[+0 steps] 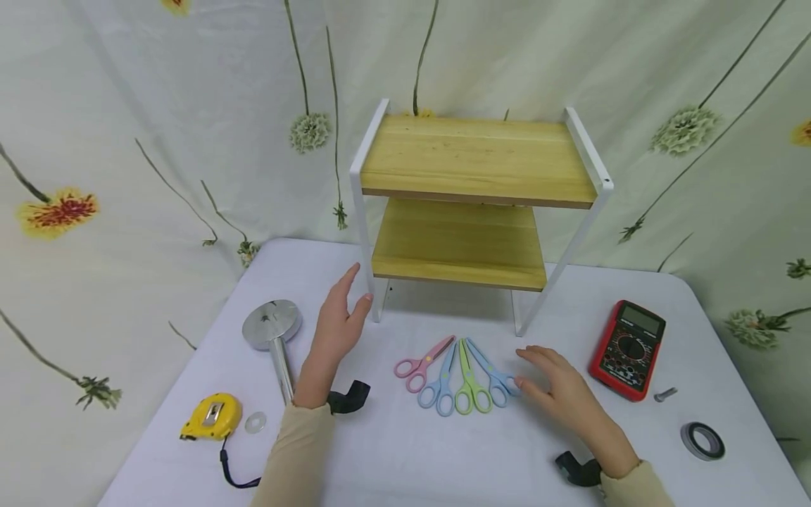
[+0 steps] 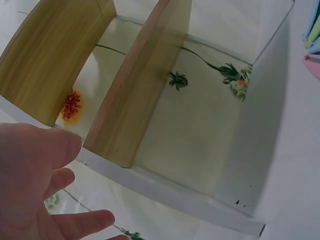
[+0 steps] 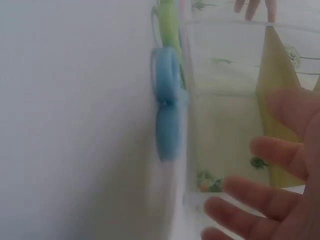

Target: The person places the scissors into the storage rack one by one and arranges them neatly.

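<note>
My left hand point(image 1: 337, 325) is raised beside the near left leg of a two-tier wooden shelf point(image 1: 478, 158) with a white frame, fingers spread and holding nothing. In the left wrist view its thumb point(image 2: 62, 147) overlaps the white side rail point(image 2: 165, 192). My right hand point(image 1: 560, 387) hovers over the table at the right end of a fan of scissors, fingers apart and empty. The fan has pink scissors point(image 1: 422, 365), blue scissors point(image 1: 441, 384), green scissors point(image 1: 470, 384) and more blue scissors point(image 1: 499, 380), all lying in front of the shelf with their handles towards me.
On the left lie a silver disc with a metal rod point(image 1: 272, 325), a yellow tape measure point(image 1: 214, 417) and a washer point(image 1: 255, 422). To the right are a red multimeter point(image 1: 629, 350), a bolt point(image 1: 665, 394) and a roll of black tape point(image 1: 702, 441). Flowered cloth point(image 1: 190, 105) hangs behind.
</note>
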`<state>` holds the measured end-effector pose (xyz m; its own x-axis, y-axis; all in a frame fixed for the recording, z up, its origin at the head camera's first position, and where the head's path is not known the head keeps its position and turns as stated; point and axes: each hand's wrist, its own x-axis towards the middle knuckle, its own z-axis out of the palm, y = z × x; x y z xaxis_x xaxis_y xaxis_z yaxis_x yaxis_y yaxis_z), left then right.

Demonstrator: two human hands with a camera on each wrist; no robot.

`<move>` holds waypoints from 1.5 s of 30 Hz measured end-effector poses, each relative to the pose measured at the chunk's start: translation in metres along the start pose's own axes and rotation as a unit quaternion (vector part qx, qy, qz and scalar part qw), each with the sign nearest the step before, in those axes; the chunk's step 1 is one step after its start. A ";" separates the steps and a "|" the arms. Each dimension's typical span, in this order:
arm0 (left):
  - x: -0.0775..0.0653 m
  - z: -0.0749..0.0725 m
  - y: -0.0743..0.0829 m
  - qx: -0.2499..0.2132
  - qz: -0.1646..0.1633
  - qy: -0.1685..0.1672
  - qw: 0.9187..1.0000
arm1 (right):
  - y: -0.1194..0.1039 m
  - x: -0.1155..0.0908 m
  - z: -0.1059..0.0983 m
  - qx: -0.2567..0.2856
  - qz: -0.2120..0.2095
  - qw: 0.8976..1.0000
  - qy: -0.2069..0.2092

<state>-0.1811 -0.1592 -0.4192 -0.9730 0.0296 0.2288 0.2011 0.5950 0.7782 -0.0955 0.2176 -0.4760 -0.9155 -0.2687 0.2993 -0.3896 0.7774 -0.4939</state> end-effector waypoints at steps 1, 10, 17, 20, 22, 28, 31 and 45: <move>0.002 0.003 -0.001 -0.014 -0.006 0.001 1.000 | 0.000 0.000 0.004 0.009 0.001 1.000 -0.006; 0.016 0.024 0.002 -0.119 -0.039 0.047 0.991 | -0.002 -0.003 0.025 0.039 0.012 0.998 -0.048; 0.018 0.032 0.004 -0.181 -0.058 0.084 0.978 | -0.002 -0.010 0.036 0.031 0.005 0.999 -0.041; 0.018 0.033 0.002 -0.204 -0.053 0.084 0.974 | -0.002 -0.011 0.038 0.035 -0.004 0.999 -0.019; 0.018 0.034 0.001 -0.219 -0.049 0.086 0.971 | -0.001 -0.011 0.039 0.035 -0.012 0.999 -0.009; 0.018 0.034 0.001 -0.242 -0.052 0.103 0.963 | 0.003 -0.006 0.041 0.053 -0.037 0.998 0.002; 0.020 0.034 0.000 -0.242 -0.051 0.105 0.963 | 0.005 -0.003 0.042 0.069 -0.037 0.997 0.005; 0.029 0.037 0.002 -0.246 -0.051 0.102 0.963 | 0.009 0.001 0.045 0.090 0.000 0.996 0.010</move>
<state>-0.2127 -0.1273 -0.4330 -0.9582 -0.1972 0.2072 0.1831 0.1335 0.9740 -0.1041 0.1986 -0.5168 -0.9141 -0.2555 0.3147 -0.4026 0.6631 -0.6311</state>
